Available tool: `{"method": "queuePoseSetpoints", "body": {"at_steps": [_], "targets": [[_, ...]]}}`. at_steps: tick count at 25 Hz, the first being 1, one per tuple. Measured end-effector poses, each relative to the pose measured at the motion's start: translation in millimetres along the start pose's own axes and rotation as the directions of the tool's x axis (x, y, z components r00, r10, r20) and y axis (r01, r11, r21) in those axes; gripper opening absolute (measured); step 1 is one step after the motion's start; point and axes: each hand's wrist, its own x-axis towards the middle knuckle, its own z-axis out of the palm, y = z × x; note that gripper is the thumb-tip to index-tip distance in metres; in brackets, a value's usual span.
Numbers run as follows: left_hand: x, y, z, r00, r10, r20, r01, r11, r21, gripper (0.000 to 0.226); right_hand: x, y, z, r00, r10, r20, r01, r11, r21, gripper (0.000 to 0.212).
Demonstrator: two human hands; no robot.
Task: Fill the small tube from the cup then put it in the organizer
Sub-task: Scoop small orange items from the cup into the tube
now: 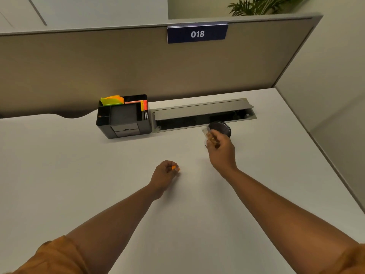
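Note:
My right hand [221, 147] holds a small clear tube [207, 133], blurred by motion, just in front of and to the left of a dark round cup [222, 127] that stands on the white desk. My left hand [165, 173] rests lower on the desk, its fingers pinched on a small orange piece [174, 168], perhaps the tube's cap. The dark grey organizer [123, 117] stands at the back left of the desk, with sticky notes and markers in its rear compartments. What the cup contains is hidden from here.
An open grey cable tray [203, 113] is set into the desk right behind the cup and beside the organizer. A beige partition [138, 66] with a blue "018" sign [197, 34] closes off the back; another panel closes off the right side.

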Motion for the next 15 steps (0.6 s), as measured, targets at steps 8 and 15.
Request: {"method": "queuePoseSetpoints", "body": {"at_steps": [8,15], "targets": [[37,25,24,0.999,-0.002,-0.041,0.0,0.998,-0.064,0.012,36,23,-24,0.98,0.088,-0.181,-0.121,0.976,-0.18,0.042],[37,22,25,0.998,-0.008,-0.065,0.003,0.997,-0.071,0.017,42,27,-25,0.973,0.132,-0.189,-0.153,0.983,-0.098,0.031]]}}
